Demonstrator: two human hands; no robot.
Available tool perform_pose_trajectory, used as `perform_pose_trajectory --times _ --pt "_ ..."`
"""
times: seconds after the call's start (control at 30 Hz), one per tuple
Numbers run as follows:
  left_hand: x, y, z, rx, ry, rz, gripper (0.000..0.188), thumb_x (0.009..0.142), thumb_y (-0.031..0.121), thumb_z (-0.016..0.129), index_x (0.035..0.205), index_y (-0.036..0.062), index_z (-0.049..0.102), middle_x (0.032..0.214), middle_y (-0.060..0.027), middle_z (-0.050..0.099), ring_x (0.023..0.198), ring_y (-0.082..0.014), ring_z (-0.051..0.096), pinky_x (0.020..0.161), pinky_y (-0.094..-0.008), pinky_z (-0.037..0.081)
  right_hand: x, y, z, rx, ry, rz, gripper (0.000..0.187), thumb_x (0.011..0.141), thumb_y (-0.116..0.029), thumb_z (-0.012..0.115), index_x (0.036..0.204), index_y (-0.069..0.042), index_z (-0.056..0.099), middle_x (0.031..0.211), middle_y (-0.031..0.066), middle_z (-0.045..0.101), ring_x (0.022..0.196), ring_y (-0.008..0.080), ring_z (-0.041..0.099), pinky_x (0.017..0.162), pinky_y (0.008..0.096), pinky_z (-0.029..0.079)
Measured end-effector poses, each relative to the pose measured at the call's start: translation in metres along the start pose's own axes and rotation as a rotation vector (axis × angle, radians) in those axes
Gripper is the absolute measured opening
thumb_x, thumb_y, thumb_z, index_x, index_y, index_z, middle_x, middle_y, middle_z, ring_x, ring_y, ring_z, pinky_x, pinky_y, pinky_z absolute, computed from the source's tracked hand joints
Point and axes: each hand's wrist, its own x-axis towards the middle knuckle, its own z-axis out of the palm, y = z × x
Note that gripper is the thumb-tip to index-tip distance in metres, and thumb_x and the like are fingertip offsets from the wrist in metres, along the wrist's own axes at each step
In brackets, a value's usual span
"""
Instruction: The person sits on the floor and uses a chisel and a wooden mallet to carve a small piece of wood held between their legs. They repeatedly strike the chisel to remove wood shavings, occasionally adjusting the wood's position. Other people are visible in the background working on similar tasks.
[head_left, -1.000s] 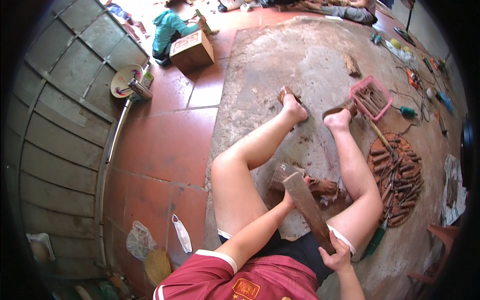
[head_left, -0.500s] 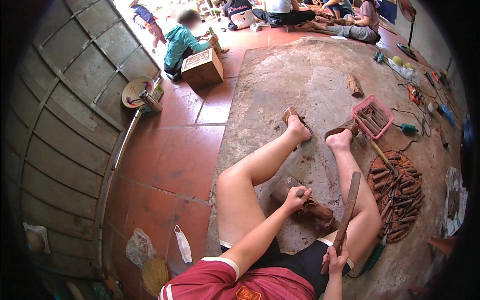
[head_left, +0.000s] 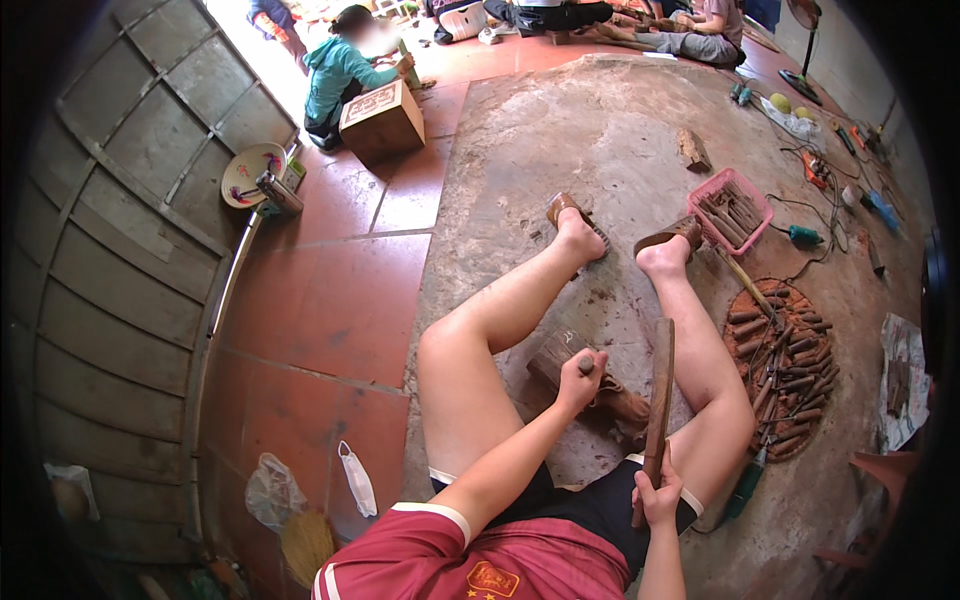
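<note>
Between my bent legs lies a dark brown block of carved wood (head_left: 622, 408), its left end flat-sided and its right part rough and rounded. My left hand (head_left: 583, 382) is closed round a chisel, and the round butt of its handle (head_left: 586, 366) shows above the fist. The chisel's blade is hidden beneath the hand, so its contact with the wood cannot be seen. My right hand (head_left: 657, 494) grips a long flat wooden bar (head_left: 659, 400) near its lower end. The bar stands nearly upright over my right thigh, apart from the chisel.
Right of my leg, a round tray (head_left: 740, 300) holds several wooden-handled chisels. Beyond it are a pink basket (head_left: 765, 215) of wood pieces, cables and a green power tool (head_left: 803, 235). A person in teal (head_left: 345, 75) works beside a box (head_left: 385, 130). A metal door (head_left: 120, 330) borders the left.
The wooden bar in my right hand has swung left and stands more upright. My left hand keeps its grip on the chisel at the block. The whole view has shifted slightly.
</note>
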Motion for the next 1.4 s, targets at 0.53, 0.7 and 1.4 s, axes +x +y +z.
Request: perform_pose_trajectory --times 0.53,0.7,1.4 --pt "0.026 0.000 -0.024 0.065 -0.143 0.118 0.010 0.088 0.011 0.061 0.086 0.0030 0.056 0.078 -0.0067 0.055 0.076 -0.0172 0.053 0.073 -0.0307 0.046 0.006 -0.012 0.003 -0.039 -0.004 0.070 0.074 0.087 -0.010 0.062 0.150 -0.010 0.023 0.061 -0.0003 0.049 0.042 0.0087 0.045 0.039 0.0240 0.040" --pt "0.029 0.020 -0.035 -0.270 -0.110 -0.096 0.023 0.097 0.025 0.056 0.089 0.0042 0.055 0.077 -0.0016 0.060 0.071 -0.0096 0.054 0.070 -0.0240 0.045 0.004 -0.002 0.003 -0.011 0.024 0.043 0.075 0.085 -0.009 0.067 0.149 -0.010 0.027 0.067 -0.0009 0.055 0.045 0.0075 0.049 0.042 0.0232 0.043" --pt "0.019 0.025 -0.022 0.104 -0.221 0.012 0.016 0.086 0.013 0.069 0.090 0.0034 0.056 0.075 -0.0007 0.057 0.069 -0.0078 0.050 0.062 -0.0234 0.043 0.005 -0.006 0.003 -0.001 0.030 0.086 0.075 0.085 -0.008 0.067 0.149 -0.009 0.026 0.065 -0.0016 0.055 0.046 0.0074 0.050 0.043 0.0232 0.044"
